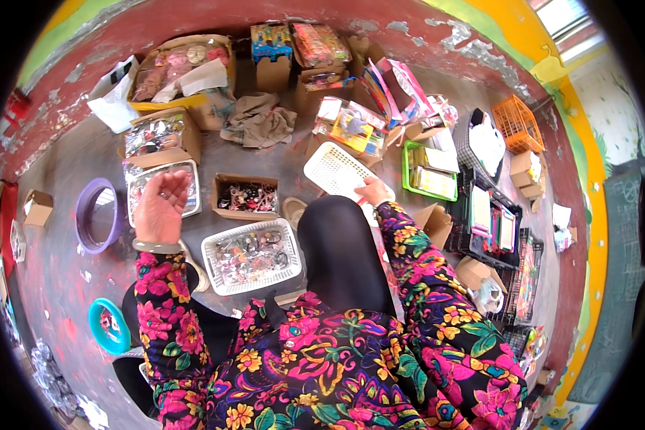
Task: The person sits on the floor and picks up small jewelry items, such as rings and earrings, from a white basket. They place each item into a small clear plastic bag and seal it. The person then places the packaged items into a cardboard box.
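Observation:
My right hand (373, 192) grips the near right edge of a white perforated plastic basket (335, 169), which is tilted beyond my right knee. My left hand (163, 208) is raised with the palm turned up, its fingers loosely curled and apart, holding nothing. Partly hidden behind it is another white basket (196, 185). Between my legs stands a white basket (256, 286) filled with small clear-wrapped items. Just past it sits a small cardboard box (246, 214) of dark and pink small items.
On the left floor are a purple round tub (82, 222) and a teal one (94, 335). Stuffed cartons (175, 147) and a crumpled brown sack (260, 120) lie toward the far wall. To the right stand a green basket (430, 193), black crates (467, 215) and an orange crate (517, 125).

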`<state>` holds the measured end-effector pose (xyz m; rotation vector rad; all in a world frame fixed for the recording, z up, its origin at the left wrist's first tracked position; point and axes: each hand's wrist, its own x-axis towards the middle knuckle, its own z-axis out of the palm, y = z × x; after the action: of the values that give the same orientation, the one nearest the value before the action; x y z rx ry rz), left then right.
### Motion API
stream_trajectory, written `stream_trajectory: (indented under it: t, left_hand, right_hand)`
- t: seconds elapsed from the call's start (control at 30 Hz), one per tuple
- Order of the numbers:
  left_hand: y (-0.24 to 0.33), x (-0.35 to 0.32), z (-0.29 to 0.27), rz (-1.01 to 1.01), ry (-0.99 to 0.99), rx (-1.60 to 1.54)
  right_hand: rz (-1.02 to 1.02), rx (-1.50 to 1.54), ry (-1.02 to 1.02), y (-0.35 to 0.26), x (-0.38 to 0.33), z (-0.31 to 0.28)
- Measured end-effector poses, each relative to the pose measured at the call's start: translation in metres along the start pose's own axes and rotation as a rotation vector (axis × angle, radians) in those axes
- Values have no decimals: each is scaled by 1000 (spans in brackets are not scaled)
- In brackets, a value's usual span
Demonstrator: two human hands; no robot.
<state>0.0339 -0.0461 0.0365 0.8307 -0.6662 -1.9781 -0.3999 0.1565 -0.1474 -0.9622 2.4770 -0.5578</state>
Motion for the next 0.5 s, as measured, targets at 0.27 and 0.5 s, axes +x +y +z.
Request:
stream_trajectory:
  t: [0.27,0.5]
  left_hand:
    - [-13,-3,22,229,-136,560]
    - [-25,-13,20,411,-510,1262]
  right_hand:
    - [-480,184,-18,-190,-22,-91]
    - [-1254,-368,-453,-333,-108,-43]
